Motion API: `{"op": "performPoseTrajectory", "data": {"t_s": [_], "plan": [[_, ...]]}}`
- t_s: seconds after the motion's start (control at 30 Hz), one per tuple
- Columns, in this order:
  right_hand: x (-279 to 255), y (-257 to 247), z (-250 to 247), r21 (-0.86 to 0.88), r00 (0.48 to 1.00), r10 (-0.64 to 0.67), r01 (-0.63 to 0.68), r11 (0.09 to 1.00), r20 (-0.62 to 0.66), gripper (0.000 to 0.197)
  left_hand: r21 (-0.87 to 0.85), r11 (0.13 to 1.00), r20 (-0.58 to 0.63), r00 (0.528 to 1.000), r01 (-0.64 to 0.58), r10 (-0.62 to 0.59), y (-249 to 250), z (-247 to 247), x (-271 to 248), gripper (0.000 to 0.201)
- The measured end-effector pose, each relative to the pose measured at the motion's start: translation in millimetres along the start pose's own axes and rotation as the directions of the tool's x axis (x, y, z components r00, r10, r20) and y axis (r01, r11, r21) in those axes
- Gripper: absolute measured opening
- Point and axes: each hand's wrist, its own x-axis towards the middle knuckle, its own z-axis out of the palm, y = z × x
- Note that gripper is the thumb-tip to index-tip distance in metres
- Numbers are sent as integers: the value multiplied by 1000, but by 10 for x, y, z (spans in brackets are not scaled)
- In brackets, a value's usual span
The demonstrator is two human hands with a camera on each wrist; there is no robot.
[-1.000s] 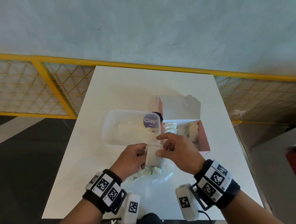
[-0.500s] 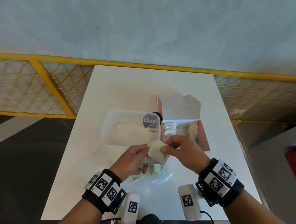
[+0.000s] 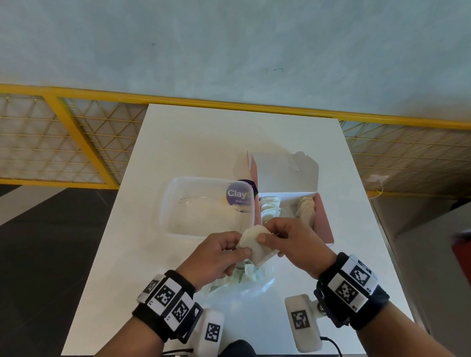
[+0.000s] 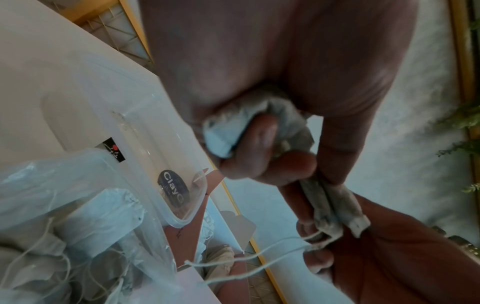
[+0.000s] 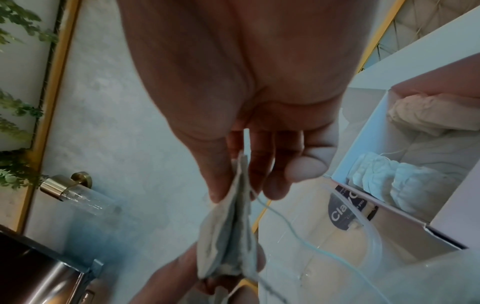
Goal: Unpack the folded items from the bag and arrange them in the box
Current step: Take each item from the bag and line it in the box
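Here both hands pinch one folded cloth pouch (image 3: 253, 245) just in front of the box (image 3: 324, 218): left hand (image 3: 215, 255) at one end, right hand (image 3: 294, 243) at the other. Its dangling drawstring (image 4: 259, 261) could likely snag the bag (image 3: 244, 282), dragging others out.

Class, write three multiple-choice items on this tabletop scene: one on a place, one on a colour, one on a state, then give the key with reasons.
1. Where does the clear tub stand relative to the box?
A. on its left
B. on its right
C. inside it

2. What colour are the box's outer walls?
A. green
B. pink
C. black

3. How is the folded pouch held?
A. by the left hand alone
B. it lies on the table
C. by both hands, the right hand included

Key: 1 A, the head view shows the tub left of the box; 2 B, its side walls are pink; 3 C, fingers of both hands pinch it above the table.
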Motion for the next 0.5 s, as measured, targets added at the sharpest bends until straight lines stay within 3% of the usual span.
{"op": "performPoseTrajectory", "data": {"t_s": [0.07, 0.13, 0.2, 0.27, 0.37, 0.43, 0.5], "plan": [[3, -18, -2, 12, 1000, -17, 17, 1000, -9, 22, -19, 999, -12, 999, 35, -36, 2, 12, 12, 11], [0, -51, -17, 42, 999, -34, 35, 998, -30, 25, -219, 973, -69, 994, 73, -90, 14, 12, 26, 22], [-14, -81, -50, 73, 998, -44, 47, 996, -37, 25, -548, 829, -85, 978, 113, -190, 4, -35, 56, 35], [-25, -100, -83, 61, 999, -45, 43, 997, 27, 19, -736, 668, -75, 969, 106, -236, -28, -112, 71, 50], [-41, -142, -86, -58, 976, -33, 47, 997, 216, 13, -794, 599, -63, 967, 102, -247, -45, -161, 105, 71], [-31, -195, -33, -138, 956, -33, 76, 988, 291, 13, -767, 625, -18, 968, 146, -249, -32, -144, 116, 78], [20, -236, 42, -239, 959, -58, 127, 963, 278, 28, -704, 683, 46, 972, 196, -231, -4, -105, 119, 82]]}}
